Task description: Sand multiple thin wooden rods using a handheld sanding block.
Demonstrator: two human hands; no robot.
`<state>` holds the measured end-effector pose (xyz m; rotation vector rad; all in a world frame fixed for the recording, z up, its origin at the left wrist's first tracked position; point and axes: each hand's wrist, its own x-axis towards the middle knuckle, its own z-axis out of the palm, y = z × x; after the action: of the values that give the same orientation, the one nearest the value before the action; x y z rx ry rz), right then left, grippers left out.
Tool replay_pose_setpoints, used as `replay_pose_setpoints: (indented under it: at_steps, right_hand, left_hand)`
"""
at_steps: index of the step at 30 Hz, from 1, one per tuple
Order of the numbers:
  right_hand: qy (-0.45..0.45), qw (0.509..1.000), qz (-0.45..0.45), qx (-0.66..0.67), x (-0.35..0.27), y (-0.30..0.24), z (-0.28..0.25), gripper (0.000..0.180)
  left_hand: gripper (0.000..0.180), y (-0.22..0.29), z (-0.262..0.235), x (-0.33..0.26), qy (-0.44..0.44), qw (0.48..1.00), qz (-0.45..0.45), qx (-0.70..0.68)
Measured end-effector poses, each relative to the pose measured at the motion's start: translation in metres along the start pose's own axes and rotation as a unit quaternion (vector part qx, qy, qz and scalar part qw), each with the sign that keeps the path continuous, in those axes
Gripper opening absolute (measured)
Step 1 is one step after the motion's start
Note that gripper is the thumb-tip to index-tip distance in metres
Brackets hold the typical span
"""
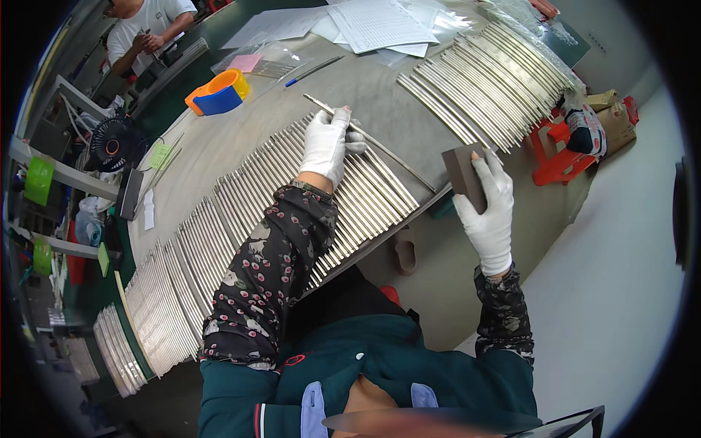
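My left hand (326, 148), in a white glove with bare fingertips, is closed around a thin metal rod (398, 162) that slants across the tabletop. Beneath that hand and forearm lies a long row of similar metal rods (252, 182), side by side along the near edge of the table. To the right, just past the table edge, my right hand (488, 215) grips a dark brown rectangular block (463, 177), with fingers along its side. A second batch of metal rods (493, 80) rests on the table beyond the block.
Papers (383, 25), a blue pen (314, 71) and an orange-and-blue tape roll (219, 93) lie toward the back of the grey table (285, 106). A red stool (551, 150) with bags stands at right. A black fan (112, 144) is at left; another person (150, 33) stands far left.
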<state>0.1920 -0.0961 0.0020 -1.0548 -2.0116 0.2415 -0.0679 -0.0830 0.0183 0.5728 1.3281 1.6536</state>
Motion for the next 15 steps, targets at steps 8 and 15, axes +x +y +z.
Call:
replay_pose_setpoints:
  at_steps: [8, 15]
  right_hand:
    - [-0.122, 0.975, -0.181, 0.045, 0.043, -0.042, 0.014, 0.049]
    - [-0.102, 0.972, -0.211, 0.009, 0.054, -0.041, 0.012, 0.045]
  left_hand:
    - [0.018, -0.003, -0.004, -0.002, 0.009, 0.999, 0.029, 0.037]
    - [0.018, -0.006, -0.004, -0.001, 0.003, 0.999, 0.02, 0.038]
